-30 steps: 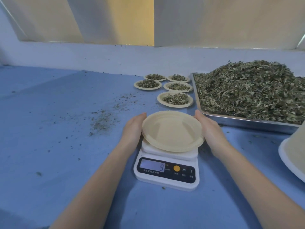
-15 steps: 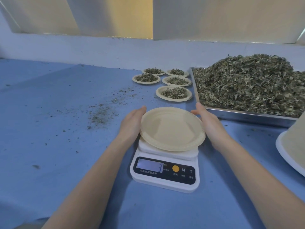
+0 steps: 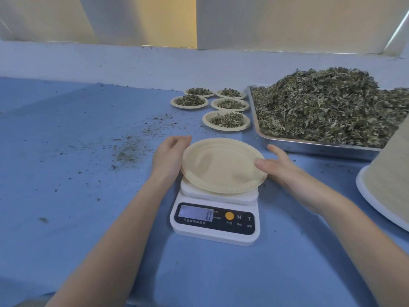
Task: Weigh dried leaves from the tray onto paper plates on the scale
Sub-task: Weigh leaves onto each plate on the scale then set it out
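An empty beige paper plate (image 3: 219,165) sits over the white digital scale (image 3: 214,222), whose display reads 0. My left hand (image 3: 169,155) cups the plate's left rim with curled fingers. My right hand (image 3: 281,169) holds the right rim, thumb on top of the edge and fingers stretched out behind it. The plate looks slightly tilted. I cannot tell whether it rests on the platform. A steel tray (image 3: 309,145) at the right carries a tall heap of dried leaves (image 3: 327,107).
Several paper plates with leaf portions (image 3: 226,120) stand beyond the scale, left of the tray. Leaf crumbs (image 3: 128,151) are scattered on the blue table to the left. A beige stack with a white rim (image 3: 387,178) stands at the right edge.
The scale reading fell from 9 to 3 to 0. My right thumb came over the plate's rim, where the hand lay flat against the side before. The left hand stayed at the left rim.
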`<state>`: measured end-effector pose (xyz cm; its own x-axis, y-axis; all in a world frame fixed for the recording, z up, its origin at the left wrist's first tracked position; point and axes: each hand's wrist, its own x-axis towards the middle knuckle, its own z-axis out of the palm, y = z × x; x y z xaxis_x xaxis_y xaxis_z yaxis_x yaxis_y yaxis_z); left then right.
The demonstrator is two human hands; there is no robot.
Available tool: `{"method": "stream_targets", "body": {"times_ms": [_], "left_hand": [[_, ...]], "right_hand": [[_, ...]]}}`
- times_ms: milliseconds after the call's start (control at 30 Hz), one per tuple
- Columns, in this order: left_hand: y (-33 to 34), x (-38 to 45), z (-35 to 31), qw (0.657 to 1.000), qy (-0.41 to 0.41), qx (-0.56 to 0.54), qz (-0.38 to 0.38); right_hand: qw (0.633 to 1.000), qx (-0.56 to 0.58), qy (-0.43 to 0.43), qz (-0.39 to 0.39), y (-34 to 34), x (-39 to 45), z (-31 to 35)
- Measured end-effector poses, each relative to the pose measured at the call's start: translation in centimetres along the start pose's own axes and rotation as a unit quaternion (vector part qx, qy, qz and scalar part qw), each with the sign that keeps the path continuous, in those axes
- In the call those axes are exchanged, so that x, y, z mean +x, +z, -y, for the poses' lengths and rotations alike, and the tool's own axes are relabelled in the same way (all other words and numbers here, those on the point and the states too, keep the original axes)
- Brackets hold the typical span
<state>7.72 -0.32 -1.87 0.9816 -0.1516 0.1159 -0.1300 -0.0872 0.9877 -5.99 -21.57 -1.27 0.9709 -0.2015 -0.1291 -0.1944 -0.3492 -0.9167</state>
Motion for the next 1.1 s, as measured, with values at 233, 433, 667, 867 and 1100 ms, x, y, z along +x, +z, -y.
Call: {"method": "stream_targets", "body": {"times_ms": [233, 433, 667, 867, 1100], "left_hand": [[-0.6, -0.7, -0.1, 1.0, 0.017, 0.006, -0.008], [-0.8, -1.4, -0.7, 0.999, 0.041, 0.02, -0.014], [2.9, -0.4, -5.6, 0.964, 0.206, 0.168, 0.03], [10.2, 2.6, -9.7, 0.882, 0.238, 0.35, 0.206], [16.1, 7.2, -8.7, 0.831, 0.196, 0.415, 0.313]], "right_hand": [[0.998, -0.021, -0.012, 0.053, 0.7, -2.1, 0.3], [0.997, -0.041, -0.019, 0.056, 1.0, -2.1, 0.2], [0.998, 0.006, -0.04, -0.051, -2.1, -0.3, 3.5], [0.957, -0.162, -0.036, -0.239, -7.0, 5.5, 4.6], [0.893, -0.331, 0.168, -0.255, -11.7, 11.2, 3.0]]}}
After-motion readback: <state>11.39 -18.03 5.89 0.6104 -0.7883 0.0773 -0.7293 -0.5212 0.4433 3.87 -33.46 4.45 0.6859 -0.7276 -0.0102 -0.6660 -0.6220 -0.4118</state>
